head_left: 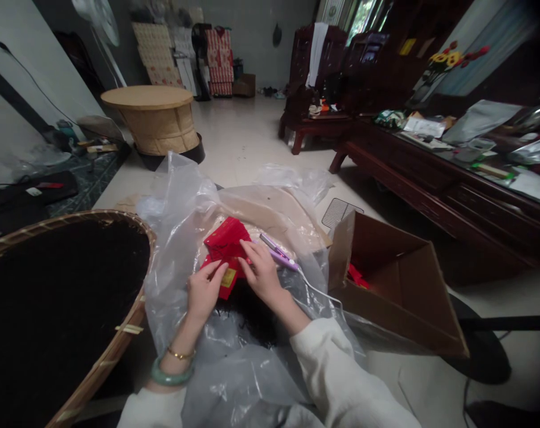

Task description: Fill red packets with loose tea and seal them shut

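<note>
My left hand [204, 292] and my right hand [263, 270] are over a lap covered in clear plastic sheeting [172, 238]. Between them is a small red packet with a yellow label [228, 278], pinched by the fingers of both. Just beyond it lies a pile of red packets [226, 236], partly hidden by the held one. A purple hand-held heat sealer with narrow jaws [282, 257] rests right of the pile, its white cord running toward me. Dark loose leaves [252, 315] lie on the plastic below my hands.
At left stands a wide woven basket [149, 238] filled with dark loose material. An open cardboard box [399, 285] on the right holds some red packets [358, 276]. Farther off are a round wooden-topped table [147, 97] and a dark wooden bench [408, 172].
</note>
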The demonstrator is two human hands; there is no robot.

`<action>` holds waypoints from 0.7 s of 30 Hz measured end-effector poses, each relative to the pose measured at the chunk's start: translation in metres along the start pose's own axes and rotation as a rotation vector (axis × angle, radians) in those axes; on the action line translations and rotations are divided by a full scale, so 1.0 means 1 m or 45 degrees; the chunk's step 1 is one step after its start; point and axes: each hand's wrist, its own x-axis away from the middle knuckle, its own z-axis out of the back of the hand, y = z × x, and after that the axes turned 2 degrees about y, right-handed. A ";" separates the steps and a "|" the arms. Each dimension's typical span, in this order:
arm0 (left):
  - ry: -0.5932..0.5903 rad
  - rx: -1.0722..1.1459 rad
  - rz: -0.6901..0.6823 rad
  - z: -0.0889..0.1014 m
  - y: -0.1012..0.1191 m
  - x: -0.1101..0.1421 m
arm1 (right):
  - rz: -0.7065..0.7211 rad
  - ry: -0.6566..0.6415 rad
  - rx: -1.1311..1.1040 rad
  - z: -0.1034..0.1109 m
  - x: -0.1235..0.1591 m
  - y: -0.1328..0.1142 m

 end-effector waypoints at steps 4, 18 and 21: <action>-0.047 0.283 0.260 -0.006 0.003 0.008 | -0.005 -0.023 0.084 -0.002 0.005 -0.007; -0.140 -0.200 -0.110 0.002 -0.001 0.009 | 0.259 -0.354 0.172 0.019 -0.011 -0.006; -0.176 -0.197 -0.096 0.002 -0.002 0.009 | 0.266 -0.398 0.216 0.017 -0.004 -0.010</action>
